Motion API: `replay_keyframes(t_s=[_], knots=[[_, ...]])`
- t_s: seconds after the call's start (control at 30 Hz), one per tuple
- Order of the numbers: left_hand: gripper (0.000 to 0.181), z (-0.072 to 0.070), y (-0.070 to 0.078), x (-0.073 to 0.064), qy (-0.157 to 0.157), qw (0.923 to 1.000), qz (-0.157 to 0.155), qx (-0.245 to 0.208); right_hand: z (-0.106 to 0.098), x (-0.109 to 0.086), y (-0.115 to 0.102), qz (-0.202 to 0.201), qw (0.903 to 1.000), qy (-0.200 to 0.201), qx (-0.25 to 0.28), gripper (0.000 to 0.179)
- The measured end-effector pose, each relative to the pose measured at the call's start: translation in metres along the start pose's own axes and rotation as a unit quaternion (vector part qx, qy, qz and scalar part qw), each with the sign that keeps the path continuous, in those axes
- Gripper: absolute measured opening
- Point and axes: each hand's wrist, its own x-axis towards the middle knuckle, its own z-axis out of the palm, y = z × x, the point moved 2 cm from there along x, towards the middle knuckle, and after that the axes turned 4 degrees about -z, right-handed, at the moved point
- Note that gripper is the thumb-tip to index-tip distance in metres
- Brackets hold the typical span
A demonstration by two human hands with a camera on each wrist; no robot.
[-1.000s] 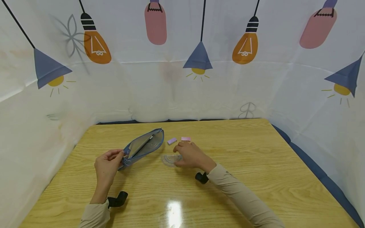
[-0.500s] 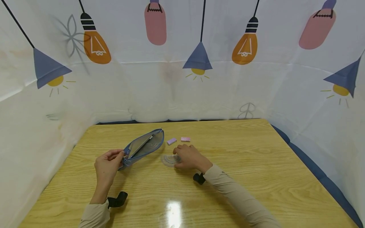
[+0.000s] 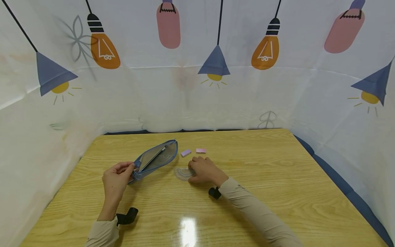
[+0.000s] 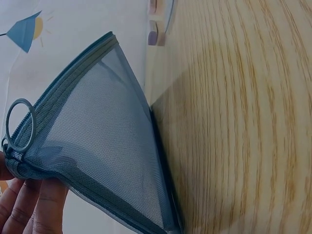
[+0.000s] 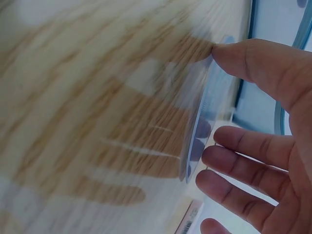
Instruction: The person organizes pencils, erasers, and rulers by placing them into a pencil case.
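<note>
My left hand pinches the zipped corner of a blue mesh pencil pouch, near its ring pull. The pouch's mouth gapes, and a slim pen-like item lies inside. A clear protractor lies flat on the table to the right of the pouch. My right hand holds it at its right part, thumb on one edge and curled fingers at the other; the hand hides that end. In the right wrist view the thumb tip touches the protractor, with the fingertips close against it.
Behind my right hand lie a purple eraser-like block and a pink one. The wooden table reaches to a white printed curtain at the back and sides.
My right hand and forearm have shifted slightly left and nearer at the protractor. The left hand and the pouch have stayed in place.
</note>
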Motion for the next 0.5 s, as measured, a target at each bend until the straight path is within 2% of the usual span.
replay_keyframes(t_s=[0.5], knots=[[0.021,0.001,-0.0015,0.0007,0.003,1.0,0.005,0.002,-0.0012,0.0026,0.0012,-0.003,0.9999,-0.014,0.009,0.038]])
